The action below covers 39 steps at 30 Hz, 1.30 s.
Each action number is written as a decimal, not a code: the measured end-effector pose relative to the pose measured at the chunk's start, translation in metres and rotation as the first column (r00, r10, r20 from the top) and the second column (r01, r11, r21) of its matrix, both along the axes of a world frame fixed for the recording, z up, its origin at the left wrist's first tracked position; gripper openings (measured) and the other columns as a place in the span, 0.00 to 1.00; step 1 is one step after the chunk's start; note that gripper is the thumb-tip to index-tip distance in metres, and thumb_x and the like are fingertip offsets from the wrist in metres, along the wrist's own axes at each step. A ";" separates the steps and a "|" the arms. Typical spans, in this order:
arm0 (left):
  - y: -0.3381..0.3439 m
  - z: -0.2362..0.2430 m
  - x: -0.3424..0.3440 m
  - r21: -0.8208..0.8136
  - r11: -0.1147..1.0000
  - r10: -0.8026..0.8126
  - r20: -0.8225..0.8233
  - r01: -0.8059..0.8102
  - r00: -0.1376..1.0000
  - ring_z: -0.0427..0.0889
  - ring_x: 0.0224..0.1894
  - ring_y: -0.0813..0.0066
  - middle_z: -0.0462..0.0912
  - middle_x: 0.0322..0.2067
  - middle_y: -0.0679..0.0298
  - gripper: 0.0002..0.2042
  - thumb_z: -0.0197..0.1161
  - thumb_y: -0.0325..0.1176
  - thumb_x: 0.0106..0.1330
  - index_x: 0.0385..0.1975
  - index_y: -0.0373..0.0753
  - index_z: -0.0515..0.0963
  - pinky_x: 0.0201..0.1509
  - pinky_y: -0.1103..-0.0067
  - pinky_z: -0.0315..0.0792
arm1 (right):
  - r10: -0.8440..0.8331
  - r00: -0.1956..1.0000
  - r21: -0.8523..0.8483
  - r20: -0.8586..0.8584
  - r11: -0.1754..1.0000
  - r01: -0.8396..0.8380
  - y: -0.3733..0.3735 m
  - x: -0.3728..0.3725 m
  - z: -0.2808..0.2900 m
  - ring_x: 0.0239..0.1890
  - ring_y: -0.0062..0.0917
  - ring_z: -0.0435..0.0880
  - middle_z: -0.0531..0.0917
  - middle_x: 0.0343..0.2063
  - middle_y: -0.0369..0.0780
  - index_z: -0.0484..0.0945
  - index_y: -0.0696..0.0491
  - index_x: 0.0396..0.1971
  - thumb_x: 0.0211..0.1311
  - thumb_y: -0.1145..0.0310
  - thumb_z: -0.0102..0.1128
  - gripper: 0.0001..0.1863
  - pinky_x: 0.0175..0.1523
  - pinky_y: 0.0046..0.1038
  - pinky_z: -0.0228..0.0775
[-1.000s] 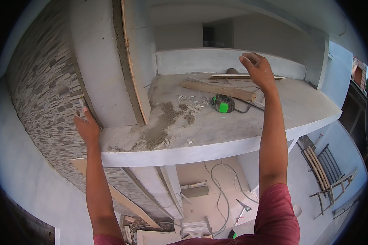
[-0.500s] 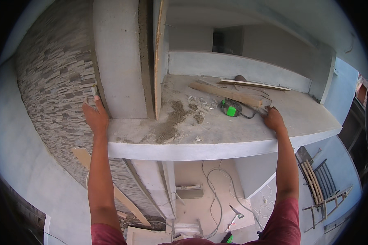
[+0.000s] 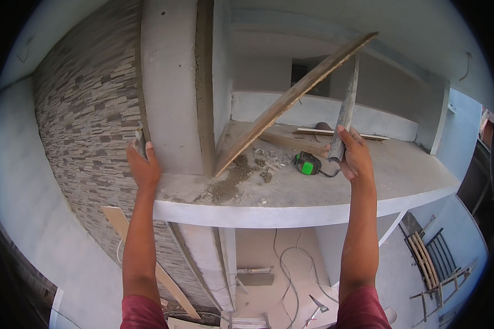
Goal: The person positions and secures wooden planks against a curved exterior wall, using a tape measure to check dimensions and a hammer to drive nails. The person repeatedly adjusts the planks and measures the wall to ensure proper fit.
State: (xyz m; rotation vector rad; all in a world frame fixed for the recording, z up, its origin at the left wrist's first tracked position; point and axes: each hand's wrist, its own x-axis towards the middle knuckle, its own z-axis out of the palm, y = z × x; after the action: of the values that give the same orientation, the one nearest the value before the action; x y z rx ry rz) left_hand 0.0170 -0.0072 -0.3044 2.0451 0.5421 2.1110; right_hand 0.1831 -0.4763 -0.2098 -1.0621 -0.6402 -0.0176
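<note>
At the edge of the stone-clad wall point(image 3: 93, 109), my left hand point(image 3: 144, 167) has thumb and fingers around a small flat grey piece point(image 3: 140, 141), whose kind I cannot make out. My right hand point(image 3: 357, 156), over the ledge point(image 3: 400, 164), grips the lower end of a narrow, weathered grey strip point(image 3: 346, 109) that stands nearly upright. A long, rough-edged wooden board point(image 3: 296, 98) slants from the ledge by the column up to the right. Its upper end lies close to the top of the strip; whether they touch I cannot tell.
A green and black tape measure point(image 3: 307, 163) sits beside crumbled mortar point(image 3: 233, 181) on the ledge. Behind it lie a wooden plank point(image 3: 293, 142) and a thin board point(image 3: 318, 131). Below, cables point(image 3: 285, 263) run over the floor, and another plank point(image 3: 173, 285) leans at the left.
The long board has tipped from upright beside the column to a rightward slant. My right hand has left the ledge and gripped the grey strip. My left hand remains at the wall edge.
</note>
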 end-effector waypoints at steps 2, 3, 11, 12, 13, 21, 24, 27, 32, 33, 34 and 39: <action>0.001 -0.001 -0.002 0.008 1.000 -0.010 -0.006 0.010 1.000 0.68 0.60 0.42 0.69 0.56 0.39 0.25 0.53 0.42 0.74 0.58 0.25 0.65 0.64 0.59 0.62 | -0.039 0.996 0.105 -0.079 0.993 0.047 0.007 0.003 0.008 0.30 0.28 0.79 0.77 0.34 0.41 0.73 0.58 0.48 0.71 0.64 0.55 0.15 0.31 0.33 0.77; 0.002 -0.002 -0.004 0.009 1.000 -0.013 -0.009 0.013 1.000 0.68 0.60 0.42 0.69 0.56 0.39 0.25 0.53 0.42 0.74 0.58 0.25 0.65 0.65 0.59 0.62 | 0.009 0.996 0.163 -0.086 0.987 0.005 0.008 0.008 0.010 0.31 0.28 0.79 0.77 0.35 0.41 0.73 0.59 0.48 0.71 0.64 0.55 0.14 0.32 0.34 0.76; 0.005 -0.002 0.001 -0.003 1.000 0.014 -0.014 -0.014 1.000 0.69 0.60 0.44 0.70 0.56 0.40 0.25 0.54 0.43 0.74 0.57 0.25 0.66 0.64 0.59 0.63 | 0.074 0.977 0.284 -0.198 0.959 -0.015 -0.005 0.050 -0.020 0.26 0.30 0.79 0.78 0.24 0.42 0.71 0.57 0.42 0.67 0.62 0.59 0.14 0.29 0.32 0.74; 0.006 -0.003 0.002 0.003 1.000 0.016 -0.011 -0.016 1.000 0.70 0.59 0.44 0.70 0.56 0.40 0.25 0.54 0.43 0.73 0.57 0.25 0.66 0.64 0.59 0.64 | 0.071 0.980 0.281 -0.184 0.960 -0.016 -0.005 0.050 -0.021 0.26 0.30 0.79 0.78 0.24 0.42 0.71 0.57 0.42 0.67 0.62 0.59 0.14 0.28 0.32 0.73; 0.006 -0.003 0.003 0.028 1.000 0.011 0.004 -0.011 1.000 0.70 0.59 0.44 0.70 0.56 0.40 0.25 0.54 0.43 0.73 0.57 0.25 0.67 0.63 0.59 0.64 | 0.071 0.985 0.274 -0.158 0.961 -0.025 -0.005 0.049 -0.021 0.26 0.30 0.79 0.78 0.24 0.42 0.71 0.57 0.42 0.67 0.62 0.59 0.14 0.28 0.31 0.73; -0.007 0.007 -0.001 0.269 0.962 0.043 -0.008 -0.039 0.999 0.72 0.54 0.44 0.72 0.51 0.41 0.21 0.60 0.38 0.68 0.51 0.26 0.69 0.59 0.60 0.66 | 0.051 0.998 0.162 -0.032 0.986 -0.045 0.032 0.020 0.024 0.27 0.27 0.79 0.78 0.28 0.39 0.74 0.57 0.44 0.68 0.62 0.58 0.14 0.29 0.34 0.72; -0.049 0.011 0.003 0.275 0.961 -0.009 -0.005 0.010 1.000 0.71 0.55 0.44 0.71 0.53 0.42 0.24 0.63 0.40 0.66 0.52 0.27 0.69 0.60 0.59 0.66 | 0.053 0.998 0.113 0.033 0.992 -0.057 0.057 0.012 0.043 0.27 0.24 0.78 0.77 0.29 0.37 0.75 0.58 0.43 0.69 0.62 0.57 0.14 0.29 0.33 0.73; -0.101 0.002 0.019 0.292 0.947 -0.120 -0.069 0.135 0.990 0.68 0.60 0.43 0.67 0.58 0.40 0.33 0.66 0.47 0.63 0.57 0.27 0.65 0.65 0.57 0.62 | 0.086 0.992 0.102 0.094 0.990 -0.096 0.080 0.005 0.058 0.26 0.23 0.79 0.77 0.28 0.37 0.75 0.58 0.44 0.70 0.62 0.57 0.14 0.29 0.32 0.73; -0.121 0.000 0.037 0.138 0.984 -0.080 -0.232 0.114 0.969 0.59 0.68 0.40 0.60 0.64 0.36 0.46 0.65 0.58 0.60 0.63 0.21 0.58 0.72 0.55 0.54 | 0.120 0.984 0.050 0.129 0.991 -0.127 0.117 -0.013 0.075 0.26 0.23 0.79 0.78 0.29 0.37 0.75 0.59 0.46 0.70 0.62 0.56 0.15 0.29 0.32 0.74; -0.118 0.000 0.037 0.096 0.989 -0.085 -0.246 0.112 0.965 0.57 0.69 0.39 0.58 0.64 0.35 0.48 0.64 0.61 0.61 0.63 0.20 0.57 0.72 0.55 0.53 | 0.157 0.975 0.032 0.155 0.986 -0.164 0.123 -0.016 0.077 0.25 0.22 0.79 0.78 0.29 0.36 0.75 0.58 0.46 0.70 0.62 0.57 0.15 0.28 0.31 0.74; -0.116 0.001 0.037 0.075 0.992 -0.080 -0.280 0.105 0.957 0.56 0.70 0.40 0.58 0.65 0.35 0.48 0.65 0.60 0.60 0.64 0.21 0.57 0.73 0.55 0.52 | 0.167 0.971 0.022 0.170 0.985 -0.173 0.128 -0.020 0.079 0.24 0.21 0.78 0.78 0.29 0.35 0.75 0.58 0.46 0.69 0.61 0.58 0.16 0.27 0.30 0.74; -0.113 0.000 0.036 0.035 0.993 -0.099 -0.319 0.116 0.943 0.55 0.71 0.41 0.56 0.67 0.35 0.48 0.66 0.58 0.60 0.66 0.22 0.55 0.73 0.57 0.51 | 0.205 0.951 -0.065 0.230 0.979 -0.195 0.156 -0.031 0.085 0.24 0.20 0.79 0.79 0.31 0.36 0.75 0.59 0.50 0.69 0.60 0.58 0.18 0.26 0.28 0.74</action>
State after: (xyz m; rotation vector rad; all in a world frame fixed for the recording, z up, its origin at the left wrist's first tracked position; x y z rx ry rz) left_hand 0.0530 -0.1203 -0.3046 2.4033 0.4053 1.7644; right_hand 0.1518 -0.3203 -0.1251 -1.0391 -0.9657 0.0471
